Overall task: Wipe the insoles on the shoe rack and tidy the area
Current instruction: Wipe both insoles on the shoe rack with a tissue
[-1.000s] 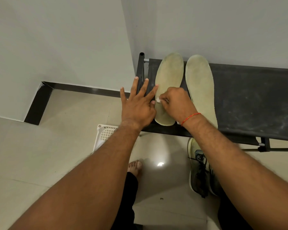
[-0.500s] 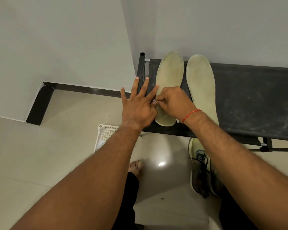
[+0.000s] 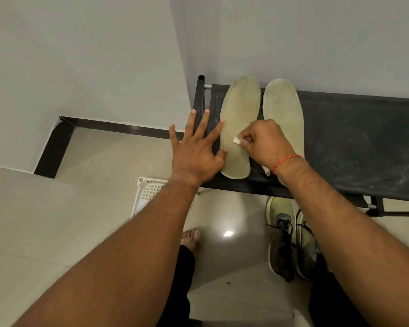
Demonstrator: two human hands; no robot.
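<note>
Two pale green insoles lie side by side on the black shoe rack (image 3: 354,138). The left insole (image 3: 240,107) is under both hands; the right insole (image 3: 282,102) is partly covered by my right wrist. My left hand (image 3: 196,147) lies flat with spread fingers on the rack's left end, its index finger and thumb touching the left insole's edge. My right hand (image 3: 263,141) is curled round a small white tissue (image 3: 237,140), pressing it on the left insole's middle. A bit of white tissue also shows below my right wrist.
A pair of pale green sneakers (image 3: 283,237) with black laces stands on the tiled floor under the rack's front edge. A white plastic basket (image 3: 148,190) sits on the floor left of the rack. My bare foot (image 3: 190,238) is between them. Grey walls close behind.
My right hand has slid a little to the right along the left insole with the tissue, away from my left fingers. My left hand stays flat in place.
</note>
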